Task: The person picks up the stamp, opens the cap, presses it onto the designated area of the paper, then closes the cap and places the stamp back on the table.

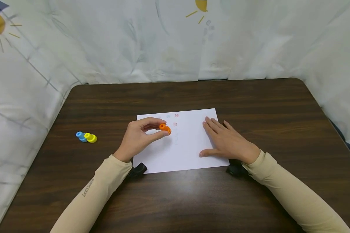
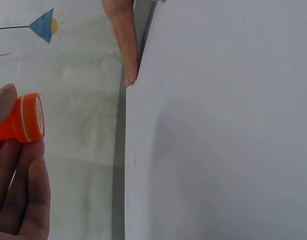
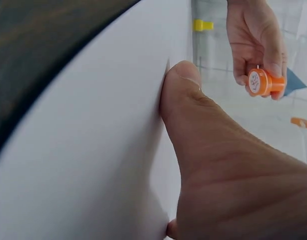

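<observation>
A few faint marks already dot the paper point(image 1: 189, 142) at frame centre, my right hand point(image 1: 226, 142) flat on it, left-hand fingers point(image 1: 138, 137) pinching the orange stamp point(image 1: 165, 128) above it, more stamping seemingly left.

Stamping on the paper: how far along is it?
Done: a few faint marks sit near the paper's far edge. In hand: the left hand holds the orange stamp above the sheet while the right hand presses it flat. Left: most of the sheet is bare; the blue stamp and yellow stamp lie aside.
</observation>
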`<state>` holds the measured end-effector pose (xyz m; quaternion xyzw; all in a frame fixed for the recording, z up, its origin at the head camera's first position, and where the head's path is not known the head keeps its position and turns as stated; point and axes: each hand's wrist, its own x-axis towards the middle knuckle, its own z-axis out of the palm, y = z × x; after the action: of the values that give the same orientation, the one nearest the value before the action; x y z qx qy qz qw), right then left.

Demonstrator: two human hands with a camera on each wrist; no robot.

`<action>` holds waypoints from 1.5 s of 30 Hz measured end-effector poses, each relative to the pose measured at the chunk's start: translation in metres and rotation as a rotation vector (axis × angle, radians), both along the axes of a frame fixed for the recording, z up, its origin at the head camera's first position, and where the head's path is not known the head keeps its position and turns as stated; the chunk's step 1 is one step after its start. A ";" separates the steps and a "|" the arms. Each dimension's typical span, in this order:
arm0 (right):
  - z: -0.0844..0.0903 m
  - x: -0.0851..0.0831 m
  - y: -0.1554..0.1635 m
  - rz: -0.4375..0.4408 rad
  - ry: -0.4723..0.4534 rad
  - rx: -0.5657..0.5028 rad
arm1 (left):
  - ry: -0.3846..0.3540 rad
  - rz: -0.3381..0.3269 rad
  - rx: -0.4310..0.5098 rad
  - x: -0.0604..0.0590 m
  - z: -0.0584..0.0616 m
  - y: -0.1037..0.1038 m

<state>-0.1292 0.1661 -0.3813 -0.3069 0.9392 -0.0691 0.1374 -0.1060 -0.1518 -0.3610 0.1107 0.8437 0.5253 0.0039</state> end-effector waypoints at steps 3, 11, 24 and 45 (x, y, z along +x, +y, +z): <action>0.000 0.000 0.000 -0.001 0.010 0.004 | 0.000 -0.007 0.009 -0.001 -0.001 0.001; 0.001 -0.002 -0.002 -0.005 0.008 -0.006 | -0.005 -0.006 0.010 -0.002 -0.004 0.000; 0.007 -0.010 0.002 -0.061 0.098 -0.188 | 0.022 0.002 0.005 -0.002 0.002 0.002; 0.008 -0.018 0.008 -0.236 -0.015 -0.845 | 0.088 -0.024 0.134 -0.012 0.010 0.028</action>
<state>-0.1472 0.1745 -0.3734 -0.2260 0.8561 -0.4648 -0.0024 -0.1182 -0.1235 -0.3508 0.1437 0.8045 0.5753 -0.0343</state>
